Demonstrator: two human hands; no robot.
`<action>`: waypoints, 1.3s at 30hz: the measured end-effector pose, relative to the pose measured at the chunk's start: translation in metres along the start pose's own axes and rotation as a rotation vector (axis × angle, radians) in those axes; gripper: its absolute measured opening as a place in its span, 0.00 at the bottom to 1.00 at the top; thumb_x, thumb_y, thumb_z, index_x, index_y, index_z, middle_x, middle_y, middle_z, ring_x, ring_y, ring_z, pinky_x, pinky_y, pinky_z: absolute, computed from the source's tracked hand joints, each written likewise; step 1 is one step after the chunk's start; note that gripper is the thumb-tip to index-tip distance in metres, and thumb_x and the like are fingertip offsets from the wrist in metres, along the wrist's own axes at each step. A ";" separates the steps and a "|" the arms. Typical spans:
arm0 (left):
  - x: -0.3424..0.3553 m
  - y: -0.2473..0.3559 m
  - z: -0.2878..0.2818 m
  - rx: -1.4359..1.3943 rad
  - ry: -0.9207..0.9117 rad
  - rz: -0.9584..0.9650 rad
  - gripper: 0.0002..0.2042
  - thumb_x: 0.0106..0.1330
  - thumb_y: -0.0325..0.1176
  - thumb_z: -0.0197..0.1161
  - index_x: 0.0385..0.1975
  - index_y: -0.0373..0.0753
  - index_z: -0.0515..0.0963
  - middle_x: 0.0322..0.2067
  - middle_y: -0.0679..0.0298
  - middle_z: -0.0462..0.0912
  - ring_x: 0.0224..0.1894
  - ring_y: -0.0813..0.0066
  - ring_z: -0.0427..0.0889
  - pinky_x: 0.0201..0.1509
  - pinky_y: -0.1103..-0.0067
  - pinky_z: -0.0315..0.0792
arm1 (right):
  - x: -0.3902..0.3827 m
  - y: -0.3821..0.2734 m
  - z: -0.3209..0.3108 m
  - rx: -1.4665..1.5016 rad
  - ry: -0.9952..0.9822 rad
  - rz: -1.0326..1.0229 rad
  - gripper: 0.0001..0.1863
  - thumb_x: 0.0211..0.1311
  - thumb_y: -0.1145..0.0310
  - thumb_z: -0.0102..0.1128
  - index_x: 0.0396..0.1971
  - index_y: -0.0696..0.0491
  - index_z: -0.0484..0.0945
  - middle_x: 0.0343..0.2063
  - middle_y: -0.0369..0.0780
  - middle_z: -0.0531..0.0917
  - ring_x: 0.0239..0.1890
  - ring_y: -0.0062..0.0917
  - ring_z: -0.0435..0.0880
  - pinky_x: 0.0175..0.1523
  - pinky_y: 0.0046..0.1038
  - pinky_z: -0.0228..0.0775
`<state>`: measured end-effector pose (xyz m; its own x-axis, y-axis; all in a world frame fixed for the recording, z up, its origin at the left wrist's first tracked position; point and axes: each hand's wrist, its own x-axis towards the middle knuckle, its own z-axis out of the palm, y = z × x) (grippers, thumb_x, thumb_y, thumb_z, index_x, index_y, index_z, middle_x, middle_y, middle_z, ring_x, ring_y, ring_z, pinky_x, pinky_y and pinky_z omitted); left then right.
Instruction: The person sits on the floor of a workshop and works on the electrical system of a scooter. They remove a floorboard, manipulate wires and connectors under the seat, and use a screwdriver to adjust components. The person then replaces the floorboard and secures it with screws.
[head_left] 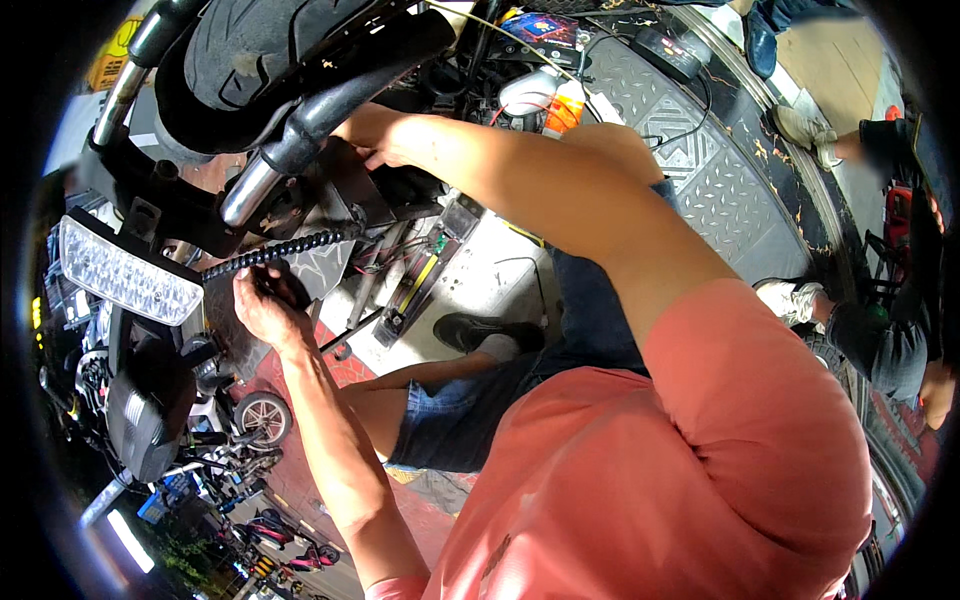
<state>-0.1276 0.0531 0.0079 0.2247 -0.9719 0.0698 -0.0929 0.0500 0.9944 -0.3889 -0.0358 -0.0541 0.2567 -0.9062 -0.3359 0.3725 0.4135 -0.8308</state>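
My left hand is at the lower left of an electric scooter or motorbike front end, with its fingers curled in shadow. Its thumb is up against a black spiral-wrapped cable; whatever lies between the fingers cannot be made out. Beyond it, my right hand reaches in behind the black and chrome fork tube, beside a dark metal body part. Most of the right fingers are hidden there. Loose thin wires hang from the opened body between my hands. A clear headlight sits left of the left hand.
A tyre looms above. A white bottle and an orange-labelled container stand by a grey tread plate. A black box with a cord lies beyond. Other people's legs are at right; parked bikes at lower left.
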 end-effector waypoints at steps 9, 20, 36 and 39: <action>0.000 -0.007 -0.002 -0.012 0.067 0.058 0.11 0.76 0.38 0.52 0.33 0.40 0.77 0.23 0.66 0.79 0.16 0.83 0.68 0.16 0.87 0.57 | 0.023 0.033 0.023 -0.265 0.419 -0.202 0.45 0.54 0.31 0.64 0.50 0.63 0.83 0.54 0.57 0.83 0.58 0.46 0.82 0.62 0.36 0.73; 0.010 -0.015 -0.001 -0.054 0.122 0.055 0.08 0.73 0.36 0.56 0.34 0.41 0.78 0.24 0.66 0.80 0.18 0.80 0.73 0.18 0.85 0.64 | 0.037 0.015 0.002 -0.103 0.238 0.068 0.19 0.59 0.54 0.65 0.40 0.54 0.86 0.34 0.42 0.86 0.36 0.33 0.83 0.40 0.38 0.77; 0.027 -0.012 -0.016 -0.099 0.184 -0.270 0.11 0.72 0.40 0.59 0.32 0.41 0.82 0.24 0.70 0.82 0.21 0.79 0.77 0.27 0.84 0.73 | -0.426 0.121 -0.276 -0.881 0.960 0.351 0.32 0.62 0.43 0.65 0.52 0.57 0.84 0.52 0.56 0.84 0.58 0.45 0.83 0.60 0.42 0.75; 0.050 -0.021 -0.042 -0.091 0.050 -0.273 0.10 0.73 0.38 0.60 0.34 0.40 0.82 0.27 0.68 0.83 0.24 0.78 0.79 0.28 0.85 0.75 | -0.485 0.251 -0.298 -0.918 1.016 0.722 0.30 0.63 0.48 0.63 0.53 0.59 0.83 0.52 0.55 0.84 0.58 0.48 0.82 0.63 0.42 0.74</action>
<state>-0.0736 0.0127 -0.0062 0.2767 -0.9399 -0.2002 0.0643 -0.1897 0.9797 -0.6859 0.4813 -0.2320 -0.7004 -0.3782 -0.6053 -0.3141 0.9249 -0.2144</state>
